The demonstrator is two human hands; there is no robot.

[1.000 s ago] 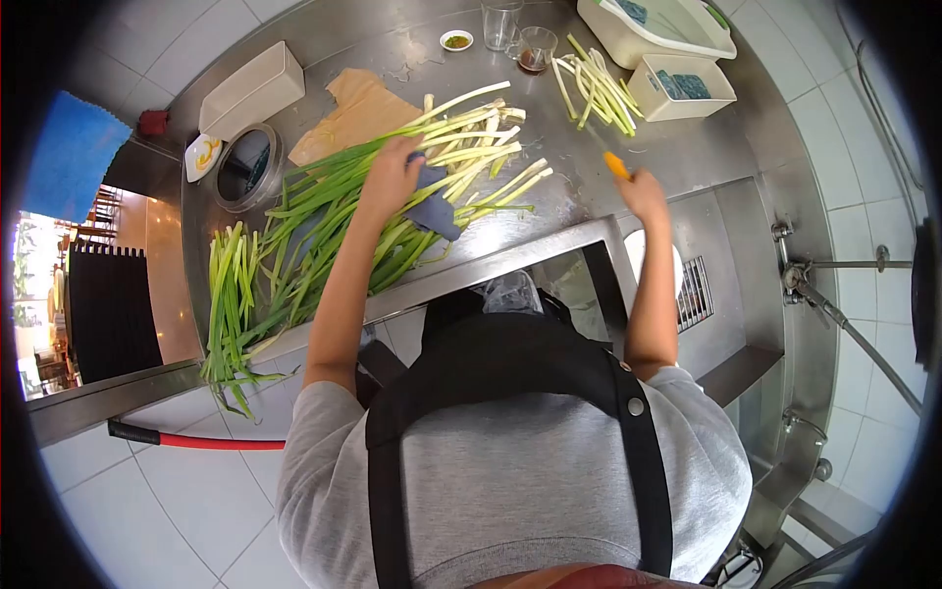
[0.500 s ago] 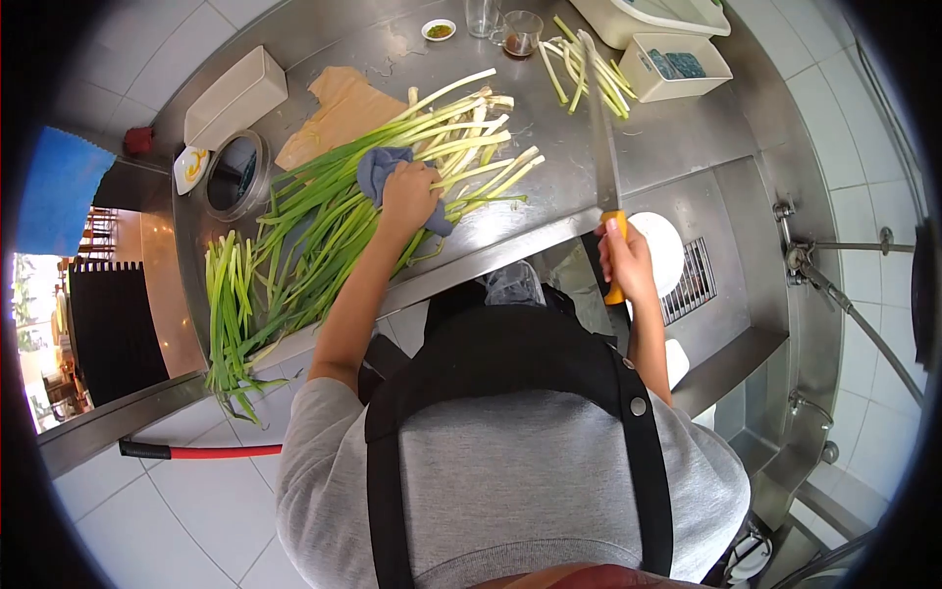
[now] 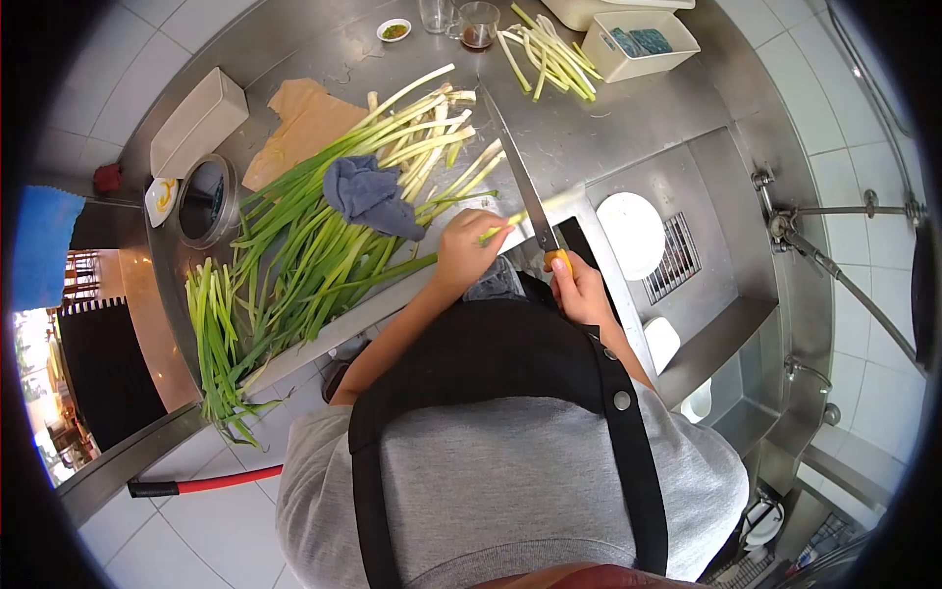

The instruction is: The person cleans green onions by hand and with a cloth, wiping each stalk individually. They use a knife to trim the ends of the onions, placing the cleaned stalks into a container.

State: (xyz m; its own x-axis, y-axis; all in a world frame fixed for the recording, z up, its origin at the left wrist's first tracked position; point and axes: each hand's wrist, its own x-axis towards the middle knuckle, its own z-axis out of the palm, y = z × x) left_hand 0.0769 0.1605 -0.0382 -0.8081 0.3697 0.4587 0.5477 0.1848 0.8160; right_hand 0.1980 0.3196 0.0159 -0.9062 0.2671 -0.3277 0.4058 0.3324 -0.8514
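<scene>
My left hand (image 3: 469,250) is closed around a green onion (image 3: 502,232) near the counter's front edge. Its pale end is blurred and points to the upper right, crossing the blade. My right hand (image 3: 581,291) grips the orange-yellow handle of a long knife (image 3: 518,169), whose blade slants up and left above the counter. A large pile of green onions (image 3: 314,250) covers the counter to the left, white ends towards the upper right. On the pile lies a crumpled blue-grey cloth (image 3: 368,196), apart from both hands.
At the right are a sink with a white plate (image 3: 628,236) and a drain grate (image 3: 673,259). Trimmed stalks (image 3: 549,57) lie at the back beside a cream bin (image 3: 643,61) and a glass cup (image 3: 478,29). Brown paper (image 3: 299,123) and a round container (image 3: 208,201) sit left.
My left hand has let go of the cloth, moved right and taken hold of a green onion. The knife has moved left and now tilts across it. The view has shifted slightly.
</scene>
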